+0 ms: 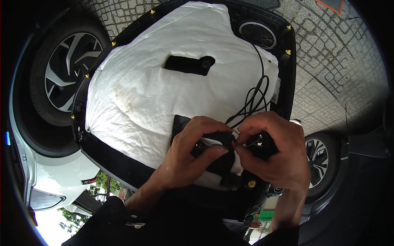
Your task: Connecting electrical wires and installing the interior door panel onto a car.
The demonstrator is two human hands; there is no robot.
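1. Vehicles: one white car (61, 168) at the far left, with one dark-tyred wheel (69, 76) showing a spoked silver-and-black rim.
2. Panel (115, 160): one, in the middle of the view, with a curved black rim. One white padded lining (143, 86) covers most of its face; the lining is soft, creased, and faintly stained toward the left.
3. Yellow clips (113, 43): seven visible, four along the left and upper-left rim, two at the upper right, one near the lower right.
4. Openings in the lining: two. The upper opening (188, 64) is dark, oblong, rounded at its right end; the lower one is partly hidden behind the hands.
5. Left hand (197, 153): one, over the lower part of the panel, thumb and forefinger curved to a narrow gap. Whether it grips anything cannot be told.
6. Red piece (234, 144): one, very small, between the two hands; its exact form is too small to tell.
7. Right hand (273, 149): one, thumb and forefinger pinched on the red piece.
8. Black cable (248, 110): loosely looped on the lining above the right hand, one strand running up toward one round speaker grille (257, 35).
9. Second wheel (318, 160): one, at the right, beside patterned paving (328, 61).
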